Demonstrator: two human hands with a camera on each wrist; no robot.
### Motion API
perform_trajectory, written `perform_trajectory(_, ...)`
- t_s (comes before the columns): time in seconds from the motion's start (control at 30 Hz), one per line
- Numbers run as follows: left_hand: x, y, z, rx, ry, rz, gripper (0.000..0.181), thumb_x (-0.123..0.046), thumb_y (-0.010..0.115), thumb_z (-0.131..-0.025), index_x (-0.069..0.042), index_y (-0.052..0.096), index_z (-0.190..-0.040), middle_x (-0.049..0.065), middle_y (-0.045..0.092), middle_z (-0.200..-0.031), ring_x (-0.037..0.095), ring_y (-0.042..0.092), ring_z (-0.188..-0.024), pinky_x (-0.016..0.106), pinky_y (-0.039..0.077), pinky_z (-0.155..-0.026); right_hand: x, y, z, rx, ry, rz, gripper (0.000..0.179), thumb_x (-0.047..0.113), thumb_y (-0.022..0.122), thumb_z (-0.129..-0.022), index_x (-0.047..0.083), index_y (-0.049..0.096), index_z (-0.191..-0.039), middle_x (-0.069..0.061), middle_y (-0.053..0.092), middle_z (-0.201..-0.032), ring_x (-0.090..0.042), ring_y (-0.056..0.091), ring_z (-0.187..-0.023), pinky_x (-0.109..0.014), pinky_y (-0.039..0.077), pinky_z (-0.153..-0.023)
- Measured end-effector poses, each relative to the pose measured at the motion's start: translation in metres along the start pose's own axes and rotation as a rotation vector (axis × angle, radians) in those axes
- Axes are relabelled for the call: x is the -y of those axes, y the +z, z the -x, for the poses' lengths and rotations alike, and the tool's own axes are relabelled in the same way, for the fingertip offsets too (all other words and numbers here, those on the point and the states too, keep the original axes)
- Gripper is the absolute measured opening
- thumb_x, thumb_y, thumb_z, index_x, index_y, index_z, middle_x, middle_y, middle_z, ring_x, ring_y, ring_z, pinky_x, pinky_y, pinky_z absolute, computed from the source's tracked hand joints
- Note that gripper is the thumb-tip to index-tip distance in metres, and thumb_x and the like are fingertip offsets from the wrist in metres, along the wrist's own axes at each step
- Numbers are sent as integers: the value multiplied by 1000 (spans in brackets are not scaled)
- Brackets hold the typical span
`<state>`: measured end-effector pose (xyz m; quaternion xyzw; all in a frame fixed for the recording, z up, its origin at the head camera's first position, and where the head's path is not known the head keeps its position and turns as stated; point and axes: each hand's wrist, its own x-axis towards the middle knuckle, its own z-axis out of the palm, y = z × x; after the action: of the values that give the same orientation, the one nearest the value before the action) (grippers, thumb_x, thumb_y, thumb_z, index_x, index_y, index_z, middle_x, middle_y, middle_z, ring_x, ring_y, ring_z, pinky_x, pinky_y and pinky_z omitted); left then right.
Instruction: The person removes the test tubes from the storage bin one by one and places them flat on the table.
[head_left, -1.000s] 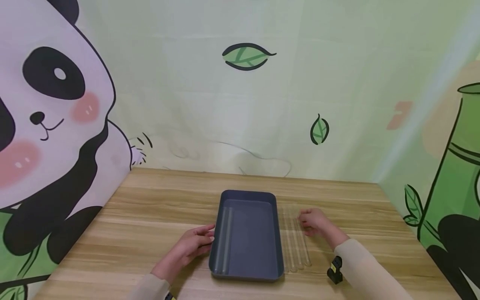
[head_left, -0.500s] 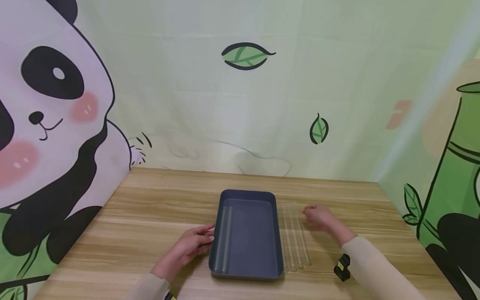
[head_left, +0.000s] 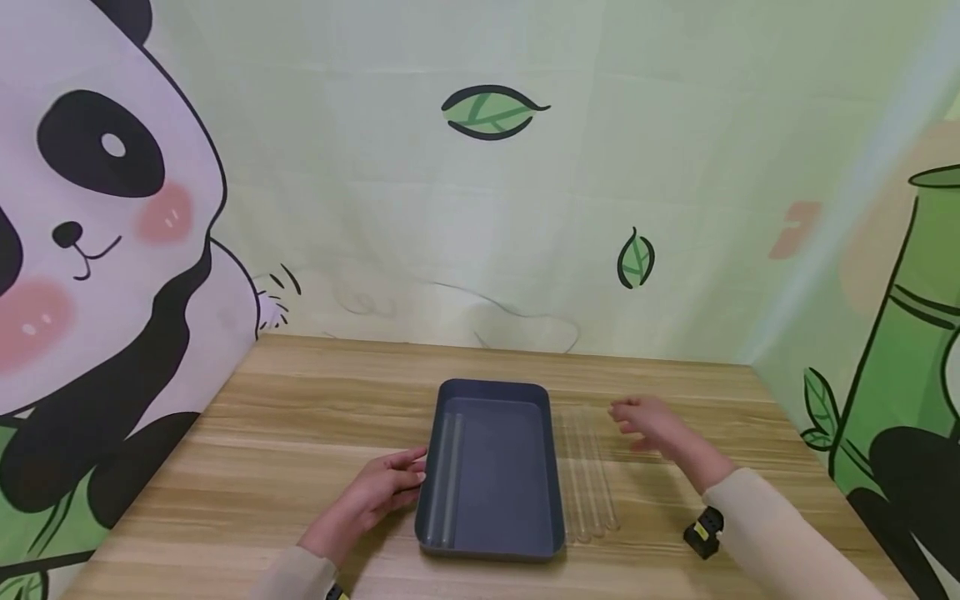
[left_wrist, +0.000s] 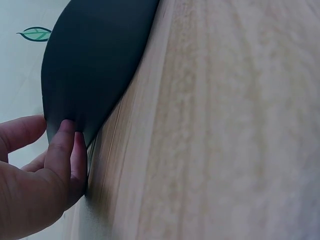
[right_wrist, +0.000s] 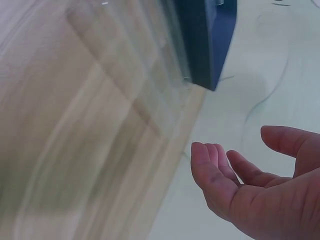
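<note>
A dark blue rectangular tray (head_left: 507, 492) sits on the wooden table. Two clear tubes (head_left: 447, 483) lie lengthwise along its left side. Just outside its right wall, several more clear tubes (head_left: 588, 483) with rounded ends lie side by side on the wood. My left hand (head_left: 378, 492) rests its fingertips against the tray's left wall; in the left wrist view the thumb reaches the rim and the fingers touch the side (left_wrist: 95, 60). To the right of the loose tubes, my right hand (head_left: 656, 429) hovers above the table, fingers loosely bent and holding nothing.
The wooden table (head_left: 322, 392) reaches back to a pale green printed backdrop (head_left: 360, 183). A large panda drawing covers the left side, and green bamboo (head_left: 900, 367) is drawn on the right. A black wrist device (head_left: 703, 533) sits at my right sleeve.
My right hand has moved off the rightmost tube, away to the right and slightly farther back, its fingers loosening. The left hand, tray and tubes stay in place.
</note>
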<state>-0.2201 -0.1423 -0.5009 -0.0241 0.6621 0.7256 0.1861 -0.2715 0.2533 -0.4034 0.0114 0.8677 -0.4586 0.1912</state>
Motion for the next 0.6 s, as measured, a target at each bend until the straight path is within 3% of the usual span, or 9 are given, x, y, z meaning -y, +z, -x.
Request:
perform_trajectory(0.3,0,-1,-1,13,8,-4,62,4,57,-97,12,33,-153,35,50,-146,9,67,-101,24,58,-88,26,-3,15,23,-35,-8,56,21,41,-108,-11,33,-153,-35,37,-157,-52,42,-141,-58,50,-107)
perform_trajectory(0.6,1,-2,0,27,14,-12,61,3,56,-97,13,32,-153,37,48,-147,9,66,-103,24,58,-89,46,9,27,82,-40,-61,56,22,45,-106,-8,36,-153,-33,37,-158,-50,41,-142,-56,50,-108)
